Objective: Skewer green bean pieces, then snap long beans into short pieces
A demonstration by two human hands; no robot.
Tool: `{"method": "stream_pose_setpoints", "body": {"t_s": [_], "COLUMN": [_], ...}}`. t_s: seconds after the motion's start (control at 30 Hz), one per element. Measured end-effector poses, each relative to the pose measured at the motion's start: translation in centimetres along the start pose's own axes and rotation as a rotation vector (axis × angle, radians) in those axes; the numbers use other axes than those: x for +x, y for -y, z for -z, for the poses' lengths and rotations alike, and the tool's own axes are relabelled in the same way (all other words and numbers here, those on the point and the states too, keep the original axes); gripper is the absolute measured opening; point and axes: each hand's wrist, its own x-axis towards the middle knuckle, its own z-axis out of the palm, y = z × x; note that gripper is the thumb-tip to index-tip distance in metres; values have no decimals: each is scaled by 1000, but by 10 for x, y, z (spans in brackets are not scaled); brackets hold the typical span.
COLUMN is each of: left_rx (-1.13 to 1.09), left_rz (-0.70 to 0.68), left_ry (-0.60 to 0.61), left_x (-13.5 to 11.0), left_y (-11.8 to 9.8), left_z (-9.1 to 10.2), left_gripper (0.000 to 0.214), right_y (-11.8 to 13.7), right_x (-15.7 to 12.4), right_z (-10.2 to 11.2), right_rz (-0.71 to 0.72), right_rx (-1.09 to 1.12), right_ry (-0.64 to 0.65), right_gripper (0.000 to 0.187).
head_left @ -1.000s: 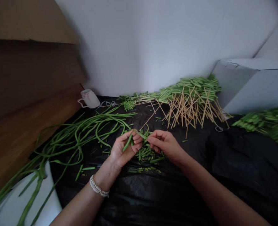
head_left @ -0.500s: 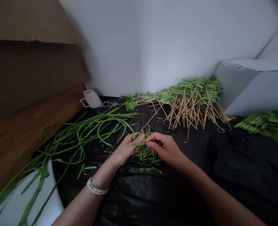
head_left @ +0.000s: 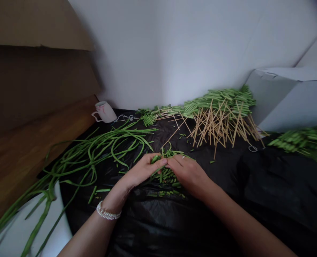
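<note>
My left hand (head_left: 144,167) is closed around green long bean pieces (head_left: 155,159), its thumb laid along the top. Against that thumb tip press the pinched fingers of my right hand (head_left: 189,175), which wears a ring. The spot where the right fingers grip the bean is mostly hidden. Under and between both hands lies a heap of short cut bean pieces (head_left: 167,175) on black plastic sheeting (head_left: 158,221). To the left spreads a tangle of whole long beans (head_left: 80,151).
Rows of bean pieces (head_left: 219,98) lie along the wall, with thin wooden skewers (head_left: 212,125) sticking out. A white mug (head_left: 105,112) stands at the back left. White boxes (head_left: 295,96) and more beans (head_left: 305,141) are on the right. A white container (head_left: 53,221) sits front left.
My right hand has rolled over so its back faces up, and its fingers now meet the left thumb. The bean piece that stuck out between the hands is now mostly covered.
</note>
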Motion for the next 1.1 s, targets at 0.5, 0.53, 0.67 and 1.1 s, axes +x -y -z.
{"method": "stream_pose_setpoints", "body": {"t_s": [0.5, 0.53, 0.67, 1.1], "left_rx": [-481, -582, -989, -1108], "left_rz": [25, 28, 61, 120], "left_ry": [63, 31, -99, -432], "left_x": [-2, -1, 5, 15], "left_y": [3, 2, 1, 13], "left_z": [-9, -11, -4, 1], "left_gripper": [35, 34, 26, 11], "right_y": [2, 0, -17, -14], "right_x": [12, 13, 11, 3], "right_z": [23, 24, 23, -1], "right_rz": [-436, -475, -594, -116], "right_rx": [1137, 1185, 969, -124], "right_ry": [80, 47, -162, -28], "right_gripper": [24, 24, 22, 18]}}
